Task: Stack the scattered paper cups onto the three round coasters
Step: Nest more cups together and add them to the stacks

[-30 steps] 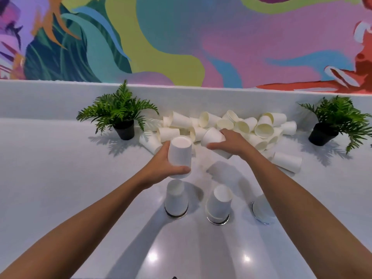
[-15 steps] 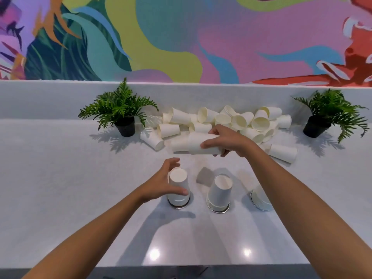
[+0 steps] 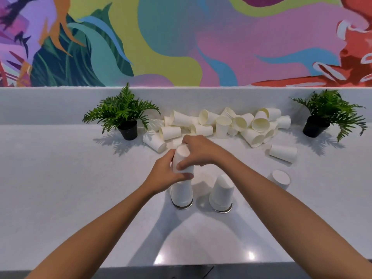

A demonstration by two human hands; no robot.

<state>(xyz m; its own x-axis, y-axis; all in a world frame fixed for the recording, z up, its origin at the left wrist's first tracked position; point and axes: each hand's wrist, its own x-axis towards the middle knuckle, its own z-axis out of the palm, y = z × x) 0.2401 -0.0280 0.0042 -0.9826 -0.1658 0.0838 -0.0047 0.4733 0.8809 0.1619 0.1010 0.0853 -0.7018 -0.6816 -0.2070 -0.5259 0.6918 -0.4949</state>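
An upside-down white paper cup (image 3: pixel 182 156) sits on top of the left cup stack (image 3: pixel 182 195), which stands on a dark-rimmed round coaster (image 3: pixel 182 206). My right hand (image 3: pixel 201 152) grips that cup from the right. From the left, my left hand (image 3: pixel 164 175) is closed around the cup's lower part and the top of the stack. A second stack (image 3: pixel 222 191) stands on the middle coaster (image 3: pixel 222 210). Farther right is a third upside-down cup (image 3: pixel 280 177); my right forearm hides its base. Several loose cups (image 3: pixel 221 123) lie piled at the back.
One cup (image 3: pixel 282 153) lies on its side apart from the pile, at the right. Two potted ferns flank the pile, at the left (image 3: pixel 122 117) and the right (image 3: pixel 324 115). A low white ledge (image 3: pixel 60 105) backs the counter, whose front edge (image 3: pixel 181 267) is near me.
My right hand brought a cup from the pile, turned it upside down and lowered it onto the left stack. My left hand rose and closed around that cup and the stack's top.
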